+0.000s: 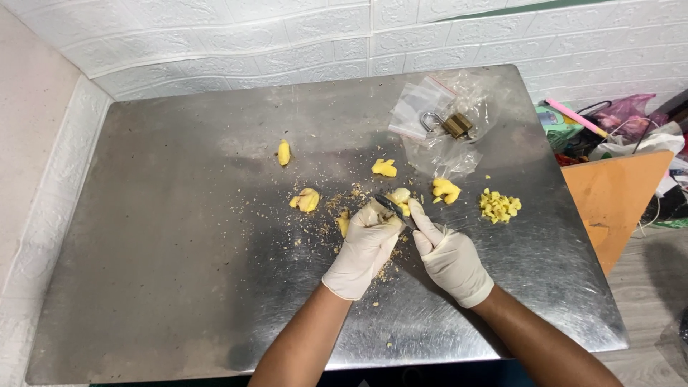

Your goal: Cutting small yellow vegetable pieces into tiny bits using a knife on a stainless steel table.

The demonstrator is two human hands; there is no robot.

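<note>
The left hand (365, 247) pins a yellow ginger piece (398, 196) on the bench (179, 236), steadying it; the right hand (450, 256) grips a knife (393, 209) beside it, left of the diced pile (499, 206).

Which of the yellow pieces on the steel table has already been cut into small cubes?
The pile of small yellow cubes, rightmost, right of the right hand. The other ginger-like pieces, such as the far-left one, are whole lumps.

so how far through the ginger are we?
Done: a pile of diced bits at right, peel scraps scattered on the table. In hand: left hand holds a piece, right hand works a knife on it. Left: about five peeled chunks, uncut.
</note>
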